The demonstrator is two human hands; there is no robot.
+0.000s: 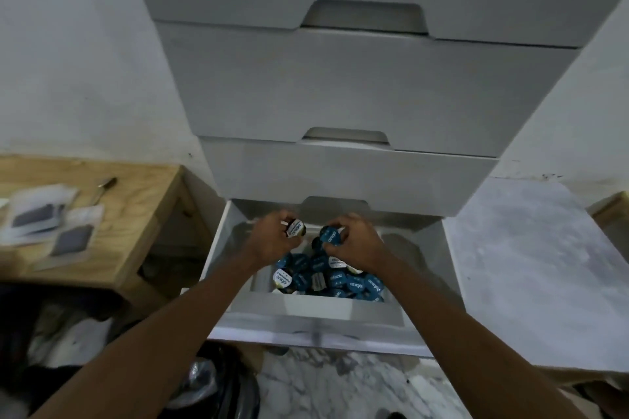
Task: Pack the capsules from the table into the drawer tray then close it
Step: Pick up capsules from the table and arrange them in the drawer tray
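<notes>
The bottom drawer (316, 326) of a white cabinet is pulled out toward me. Inside it sits a white tray (306, 304) holding a heap of several capsules (333, 277), most with blue lids, a few with white lids. Both my hands are over the back of the drawer. My left hand (272, 241) grips a white-lidded capsule (295, 228). My right hand (354, 245) grips a blue-lidded capsule (331, 236) and covers part of the heap.
Three shut drawers (357, 88) stack above the open one. A wooden table (129, 214) stands to the left with flat packets (51, 221) and a metal tool (103, 189). A white marbled surface (531, 265) lies to the right. Dark items crowd the floor at lower left.
</notes>
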